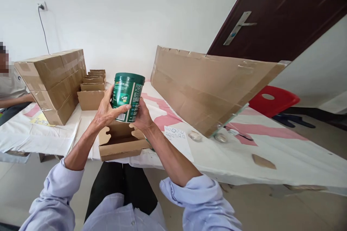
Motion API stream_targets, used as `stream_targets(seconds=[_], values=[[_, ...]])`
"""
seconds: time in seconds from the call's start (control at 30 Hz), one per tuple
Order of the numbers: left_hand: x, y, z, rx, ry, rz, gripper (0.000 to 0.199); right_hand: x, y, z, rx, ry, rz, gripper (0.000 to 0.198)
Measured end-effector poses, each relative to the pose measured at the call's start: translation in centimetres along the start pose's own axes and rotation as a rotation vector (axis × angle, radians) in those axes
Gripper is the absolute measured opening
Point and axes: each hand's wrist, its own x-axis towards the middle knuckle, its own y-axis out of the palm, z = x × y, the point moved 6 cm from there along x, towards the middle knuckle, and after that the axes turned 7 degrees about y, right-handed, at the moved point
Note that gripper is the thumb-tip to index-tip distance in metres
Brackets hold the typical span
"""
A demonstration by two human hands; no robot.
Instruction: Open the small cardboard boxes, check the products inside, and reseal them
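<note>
Sleeves (pixel 195 195) of pale blue cover both forearms at the bottom edge, above dark trousers. Beyond the hands a long flat carton (pixel 206 86) leans across the table (pixel 284 155), up and to their right. A taped carton (pixel 54 83) sits well to their left, with a row of small open boxes (pixel 92 90) beside it. Just under the hands lies an open box (pixel 120 142), flaps up. Both hands clasp a green can (pixel 127 96) upright above that box: the left hand (pixel 107 110) wraps its near side, thumb across the label, and the right hand (pixel 142 117) presses the other side. A printed sheet (pixel 176 133) lies just right of them.
</note>
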Motion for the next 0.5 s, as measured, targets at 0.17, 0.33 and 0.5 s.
stream_targets(seconds=[0.17, 0.33, 0.5], values=[[-0.6, 0.2, -0.3, 0.047, 0.017, -0.065, 0.108, 0.2, -0.7, -1.0, -0.080, 0.021, -0.031, 0.084], [-1.0, 0.9, 0.4, -0.011, 0.051, -0.052, 0.114, 0.0, -1.4, -1.1, -0.269, 0.008, -0.048, 0.097], [0.2, 0.4, 3.2, -0.202, -0.050, 0.045, 0.122, 0.3, -0.7, -0.2, -0.397, -0.054, 0.030, 0.094]])
